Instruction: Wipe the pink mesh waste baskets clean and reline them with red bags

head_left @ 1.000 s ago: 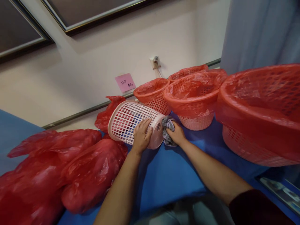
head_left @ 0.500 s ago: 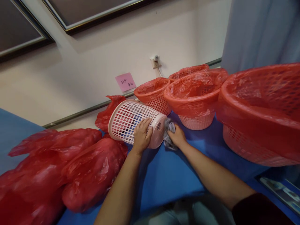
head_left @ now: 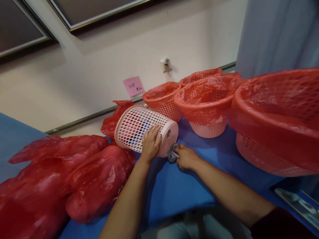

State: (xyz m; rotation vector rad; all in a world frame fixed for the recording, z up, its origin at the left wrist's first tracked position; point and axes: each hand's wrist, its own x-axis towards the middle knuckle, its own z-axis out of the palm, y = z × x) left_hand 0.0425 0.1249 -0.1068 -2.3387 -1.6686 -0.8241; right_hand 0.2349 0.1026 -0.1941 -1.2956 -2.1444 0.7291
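A pale pink plastic wastebasket (head_left: 132, 127) with a lattice wall lies on its side on the blue-covered table (head_left: 179, 189), its solid base turned toward the right. My left hand (head_left: 151, 142) grips the wastebasket near the base, fingers over the lattice and thumb at the base's edge. In my right hand (head_left: 186, 157) is a crumpled grey cloth (head_left: 173, 153), bunched in the closed fingers and pressed against the lower edge of the base. A small dark label (head_left: 168, 133) shows on the base.
Red-lined baskets stand behind and to the right: a small one (head_left: 163, 94), a middle one (head_left: 208, 99) and a large one (head_left: 276, 132). Several filled red plastic bags (head_left: 99, 182) lie at the left. A pink note (head_left: 134, 86) and a wall socket (head_left: 165, 65) are behind.
My right hand has moved the cloth down and slightly left along the base to its lower edge. My left hand and the wastebasket have stayed nearly still.
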